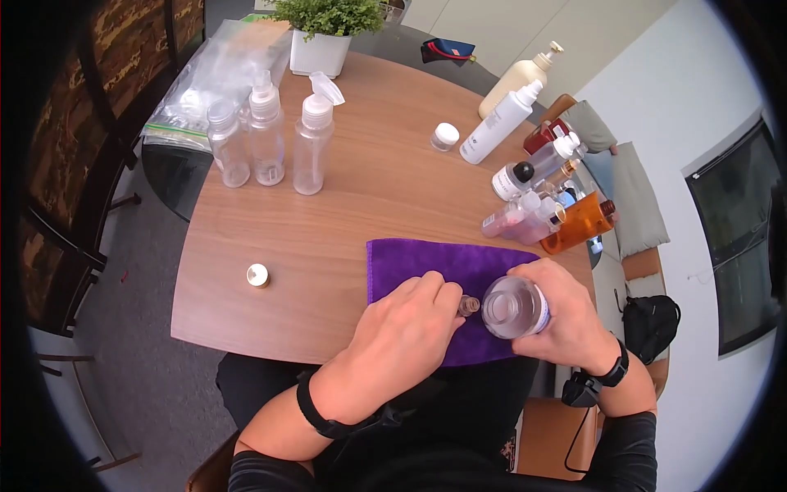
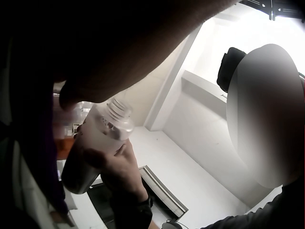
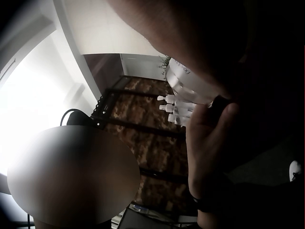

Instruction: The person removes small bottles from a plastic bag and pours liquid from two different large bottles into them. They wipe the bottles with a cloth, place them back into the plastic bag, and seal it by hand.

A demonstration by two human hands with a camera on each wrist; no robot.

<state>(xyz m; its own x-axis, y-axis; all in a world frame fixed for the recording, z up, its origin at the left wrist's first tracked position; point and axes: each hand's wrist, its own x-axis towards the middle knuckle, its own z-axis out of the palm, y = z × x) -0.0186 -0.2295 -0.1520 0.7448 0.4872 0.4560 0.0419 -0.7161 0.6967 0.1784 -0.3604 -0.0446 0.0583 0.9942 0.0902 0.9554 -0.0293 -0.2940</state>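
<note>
My left hand is curled round a small clear bottle, whose open threaded neck pokes out past the fingers; its body is hidden. Just to the right, my right hand grips a larger clear bottle by its side. That bottle has no cap, and its round neck faces up toward the head camera, close beside the small neck. In the left wrist view, the larger bottle shows a bare screw thread. Both hands are over a purple cloth at the table's front edge.
A gold-and-white cap lies on the wooden table at left. Behind it stand several clear bottles, one a flip-top bottle, near a plastic bag and potted plant. Several toiletries, including an orange bottle, line the right edge.
</note>
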